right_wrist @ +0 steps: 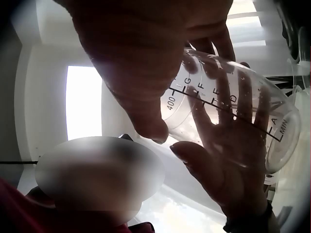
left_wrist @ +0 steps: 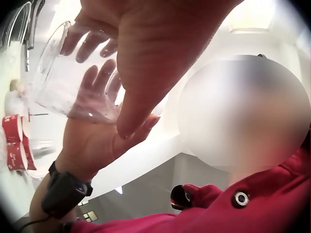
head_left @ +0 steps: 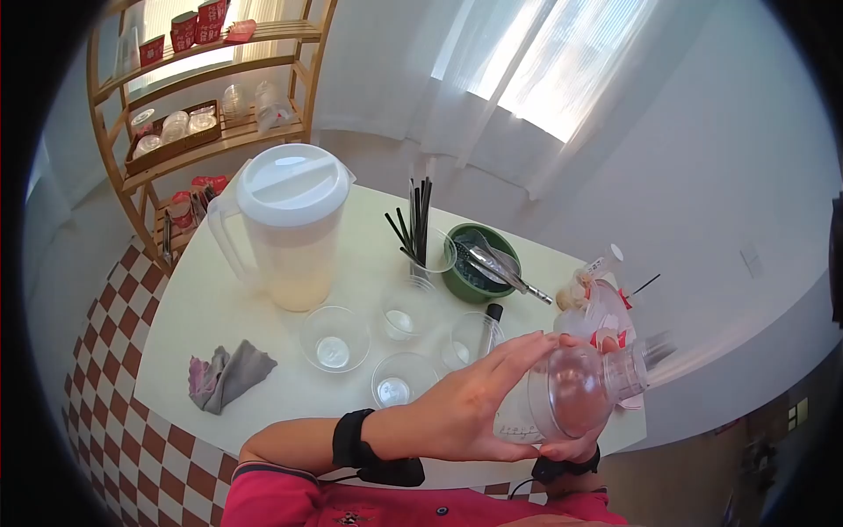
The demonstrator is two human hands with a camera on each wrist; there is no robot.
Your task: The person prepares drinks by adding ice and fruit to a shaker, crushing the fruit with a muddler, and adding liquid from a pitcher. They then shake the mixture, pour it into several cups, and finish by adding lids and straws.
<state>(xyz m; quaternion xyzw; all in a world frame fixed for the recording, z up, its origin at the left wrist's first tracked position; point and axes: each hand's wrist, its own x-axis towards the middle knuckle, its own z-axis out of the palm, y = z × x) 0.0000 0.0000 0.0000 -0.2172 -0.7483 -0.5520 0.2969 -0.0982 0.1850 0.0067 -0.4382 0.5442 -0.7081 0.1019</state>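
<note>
Both hands hold a clear shaker [head_left: 575, 391] almost on its side above the table's near right edge, its narrow top towards the right. The left hand [head_left: 465, 406] wraps round its base end; the right hand [head_left: 575, 446] grips it from the far side and below, partly hidden. In the left wrist view, the right hand [left_wrist: 92, 141] shows beyond the clear wall of the shaker [left_wrist: 58, 92]. Black letters and a 400 mark run along the shaker [right_wrist: 252, 92] in the right wrist view, with the left hand's [right_wrist: 233, 160] fingers spread over it. Whether it contains liquid, I cannot tell.
On the table [head_left: 176, 334] stand a lidded pitcher [head_left: 294, 237], several clear cups [head_left: 334, 338], black straws [head_left: 421, 220], a green bowl [head_left: 457, 290] with metal tools, and a grey cloth [head_left: 233, 376]. Red-and-white cups [left_wrist: 14, 141] are beyond the hands. A wooden shelf [head_left: 211, 145] stands behind.
</note>
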